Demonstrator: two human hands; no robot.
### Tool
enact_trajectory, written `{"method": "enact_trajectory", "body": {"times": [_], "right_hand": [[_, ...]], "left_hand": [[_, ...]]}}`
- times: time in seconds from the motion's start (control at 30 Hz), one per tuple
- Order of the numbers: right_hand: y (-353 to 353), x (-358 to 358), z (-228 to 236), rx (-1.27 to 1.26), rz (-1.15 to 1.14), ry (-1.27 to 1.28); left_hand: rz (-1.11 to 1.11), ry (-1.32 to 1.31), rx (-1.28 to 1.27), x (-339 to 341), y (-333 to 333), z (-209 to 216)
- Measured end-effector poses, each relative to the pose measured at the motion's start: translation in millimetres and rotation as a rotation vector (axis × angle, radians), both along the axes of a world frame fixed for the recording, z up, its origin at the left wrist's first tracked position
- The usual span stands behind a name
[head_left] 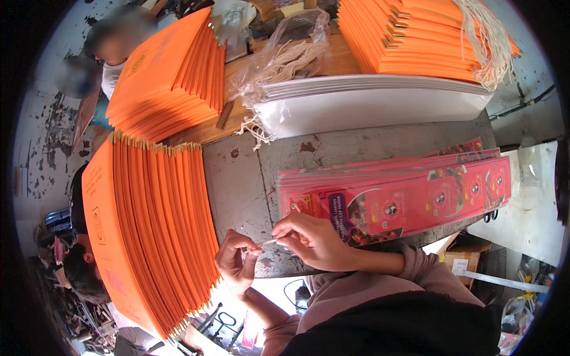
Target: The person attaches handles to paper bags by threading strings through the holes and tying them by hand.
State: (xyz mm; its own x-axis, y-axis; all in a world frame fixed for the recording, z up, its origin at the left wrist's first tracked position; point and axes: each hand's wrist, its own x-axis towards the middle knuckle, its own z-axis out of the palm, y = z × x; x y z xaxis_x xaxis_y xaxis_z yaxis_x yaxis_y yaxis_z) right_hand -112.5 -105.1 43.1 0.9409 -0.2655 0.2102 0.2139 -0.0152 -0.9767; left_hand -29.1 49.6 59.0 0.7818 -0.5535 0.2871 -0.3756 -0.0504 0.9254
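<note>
Between my two hands a short piece of thin whitish cord (267, 242) is stretched, over the near edge of the grey table (237, 178). My left hand (236, 261) pinches one end between thumb and fingers. The other end is in the closed fingertips of my right hand (314, 240). Just left of my left hand stands a thick stack of orange folders (148, 231), their edges dotted with small brass-coloured bits. Beyond my right hand lies a pile of red printed sheets (404, 202) in see-through plastic.
More orange folder stacks stand at the far left (166, 77) and far right (409, 41). A bundle of white cords (484, 35) hangs over the right one. White boards (374, 107) and a plastic bag of cords (291, 59) lie between. People are at the left.
</note>
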Motion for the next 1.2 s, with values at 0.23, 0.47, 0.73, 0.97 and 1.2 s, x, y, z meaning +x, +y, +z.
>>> {"method": "enact_trajectory", "body": {"times": [0.23, 0.47, 0.73, 0.97, 1.2], "right_hand": [[-36, -46, 27, -1.091, -0.154, 0.033], [-117, -117, 45, -1.494, -0.657, 0.307], [-225, -81, 38, -1.415, -0.6, 0.272], [-253, -55, 26, -1.48, -0.418, 0.294], [-267, -66, 4, -1.714, -0.528, 0.321]], "left_hand": [[0.12, -0.211, -0.34, 9, -15, 19], [0.296, -0.277, -0.433, 63, 0, 16], [0.404, -0.101, -0.121, 109, -75, 1], [-0.005, 0.182, 0.341, 121, -93, -40], [-0.09, -0.025, 0.187, 119, -136, -99]]}}
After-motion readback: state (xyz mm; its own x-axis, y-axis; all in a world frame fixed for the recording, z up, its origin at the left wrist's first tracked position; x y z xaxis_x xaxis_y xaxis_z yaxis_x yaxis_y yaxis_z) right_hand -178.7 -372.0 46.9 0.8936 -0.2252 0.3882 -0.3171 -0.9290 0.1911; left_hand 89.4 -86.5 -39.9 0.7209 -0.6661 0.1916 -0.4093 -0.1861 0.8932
